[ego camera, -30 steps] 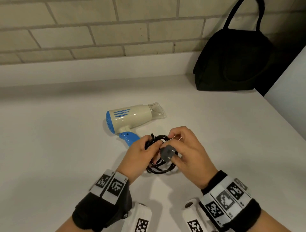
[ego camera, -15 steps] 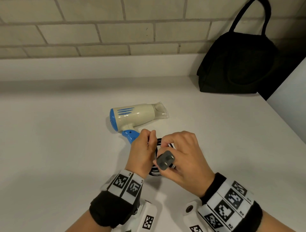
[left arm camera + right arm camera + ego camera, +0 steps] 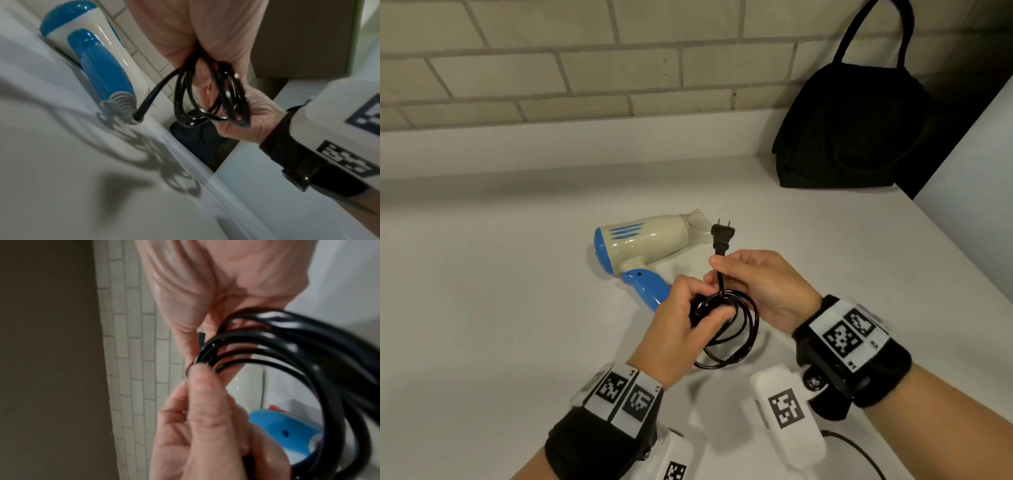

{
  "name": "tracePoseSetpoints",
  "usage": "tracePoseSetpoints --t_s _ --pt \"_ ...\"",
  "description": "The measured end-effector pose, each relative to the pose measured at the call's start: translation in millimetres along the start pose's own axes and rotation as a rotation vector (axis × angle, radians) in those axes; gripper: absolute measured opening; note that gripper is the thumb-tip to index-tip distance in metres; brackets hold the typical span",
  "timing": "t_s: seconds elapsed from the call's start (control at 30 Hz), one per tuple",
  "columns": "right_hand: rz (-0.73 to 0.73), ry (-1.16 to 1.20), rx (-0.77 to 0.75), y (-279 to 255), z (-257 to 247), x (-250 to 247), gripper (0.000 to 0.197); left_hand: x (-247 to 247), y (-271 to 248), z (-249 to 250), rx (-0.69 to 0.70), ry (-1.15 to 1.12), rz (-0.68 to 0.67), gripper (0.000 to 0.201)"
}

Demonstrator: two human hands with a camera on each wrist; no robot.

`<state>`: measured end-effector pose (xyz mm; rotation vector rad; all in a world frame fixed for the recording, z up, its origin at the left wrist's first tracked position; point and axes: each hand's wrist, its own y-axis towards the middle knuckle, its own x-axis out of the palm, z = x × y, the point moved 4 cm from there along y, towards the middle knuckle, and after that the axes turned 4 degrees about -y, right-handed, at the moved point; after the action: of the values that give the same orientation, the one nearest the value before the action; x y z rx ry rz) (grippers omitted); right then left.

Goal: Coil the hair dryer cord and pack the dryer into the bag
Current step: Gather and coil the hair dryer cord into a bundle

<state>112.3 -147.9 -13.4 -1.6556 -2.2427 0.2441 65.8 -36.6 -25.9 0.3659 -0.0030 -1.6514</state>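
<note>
So right now my left hand [image 3: 681, 329] is pinching the bundle of cord [image 3: 736, 329] loops together just above the worktop [image 3: 482, 308], and my right hand [image 3: 760, 284] is pinching the loose end right below the plug [image 3: 723, 236], which sticks up toward 12 o'clock. The dryer [image 3: 643, 245] is lying on its side at about 11 o'clock from my hands, touching nothing but the worktop, and its cord runs out of the blue handle straight into the coil. The bag [image 3: 852, 130] sits way off at 1 o'clock against the brick wall [image 3: 517, 61]. My guess for doing this bit well: keep the left pinch tight so the loops don't spring apart, then wrap that last tail around the bundle and tuck the plug through, snug but not kinked. Count-wise: one dryer, one cord with one plug (two prongs), one bag, roughly four loops in the coil, hard to be exact since they overlap.
</note>
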Motion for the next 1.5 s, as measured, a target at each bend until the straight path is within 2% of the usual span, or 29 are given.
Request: tracePoseSetpoints --t_s 0.1,0.17,0.27,0.37,0.43,0.53,0.6,0.7,0.8,0.87,1.0,1.13,1.4,1.5 --pt "-0.015 0.029 0.123 -1.4 14.8 -2.8 0.014 3.6 -3.7 1.6 0.025 0.038 -0.068 0.039" --pt "-0.020 0.012 0.134 -3.6 20.5 -4.4 0.015 5.6 -3.6 2.9 0.056 0.071 -0.107 0.043" --pt "0.027 -0.056 0.042 -7.0 17.5 -7.3 0.013 3.3 -0.9 2.2 0.112 0.154 -0.083 0.047" --pt "0.075 -0.225 -0.108 -17.0 10.4 -4.9 0.019 -4.5 3.9 0.9 0.167 0.219 0.033 0.041" --pt "0.047 -0.253 -0.192 -25.7 6.7 2.2 0.005 -9.5 7.4 -1.2 0.156 0.232 0.087 0.037" --pt "-0.006 -0.357 -0.275 -30.4 8.5 8.3 0.027 -11.7 9.0 -2.2 0.130 0.232 0.100 0.031" --pt "0.025 -0.444 -0.323 -30.6 9.6 8.9 0.033 -10.8 9.1 -2.1 0.129 0.242 0.092 0.028" --pt "0.065 -0.522 -0.380 -29.5 15.2 6.8 0.042 -7.2 7.6 -2.6 0.036 0.183 0.040 0.025" --pt "0.107 -0.547 -0.432 -29.2 18.9 8.6 0.043 -7.1 7.5 -3.1 -0.011 0.162 0.055 0.027" --pt "0.159 -0.601 -0.471 -29.0 20.3 10.5 0.040 -9.5 7.8 -4.2 -0.015 0.157 0.099 0.035" --pt "0.248 -0.604 -0.422 -21.4 25.3 6.7 0.038 -13.8 8.1 -7.4 -0.014 0.191 0.144 0.044" --pt "0.242 -0.628 -0.266 -13.5 30.4 5.0 0.020 -16.7 6.8 -3.5 0.009 0.186 0.190 0.043" --pt "0.156 -0.457 -0.202 -16.3 40.5 7.9 0.004 -23.4 6.8 -7.8 -0.048 0.092 0.173 0.043" --pt "0.187 -0.409 -0.234 -13.4 40.2 9.6 0.012 -23.9 7.0 -3.7 -0.038 0.103 0.178 0.044"
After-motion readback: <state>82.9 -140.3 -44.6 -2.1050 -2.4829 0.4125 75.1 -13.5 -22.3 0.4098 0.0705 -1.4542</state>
